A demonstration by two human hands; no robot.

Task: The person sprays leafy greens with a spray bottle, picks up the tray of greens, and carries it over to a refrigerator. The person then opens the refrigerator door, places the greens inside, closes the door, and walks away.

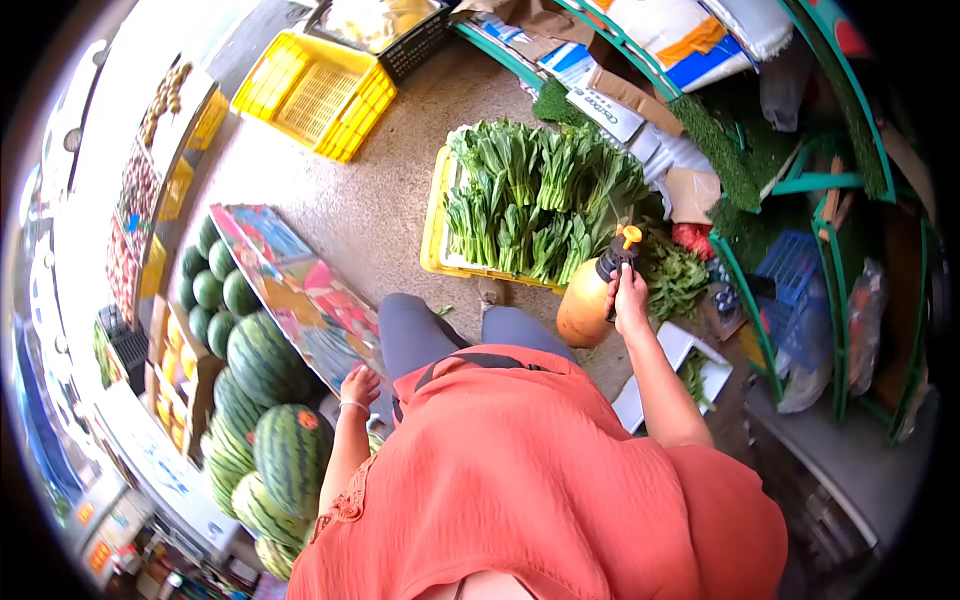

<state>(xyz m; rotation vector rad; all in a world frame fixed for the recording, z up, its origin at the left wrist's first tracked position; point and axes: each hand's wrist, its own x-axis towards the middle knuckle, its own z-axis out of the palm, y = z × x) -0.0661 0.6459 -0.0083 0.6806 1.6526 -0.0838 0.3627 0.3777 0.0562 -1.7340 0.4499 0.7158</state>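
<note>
Along the left, a cardboard box [205,388] holds yellow fruit [170,410] beside piled watermelons [268,362]. The left hand [361,386] hangs near a printed panel [310,285], fingers loosely bent, nothing seen in them. Ahead, at centre, a yellow plastic crate [434,235] is packed with bunched leafy greens [540,190], likely soft and easily bruised, best lifted by the stems [487,250]. Overlapping its near right corner in view is an orange pump sprayer [583,308]; the right hand's [629,303] fingers wrap its black handle [620,265], probably the soundest hold on a stiff body, heavy if filled, slippery if wet. Farther right, a white box [629,405] contains green leaves [694,376].
</note>
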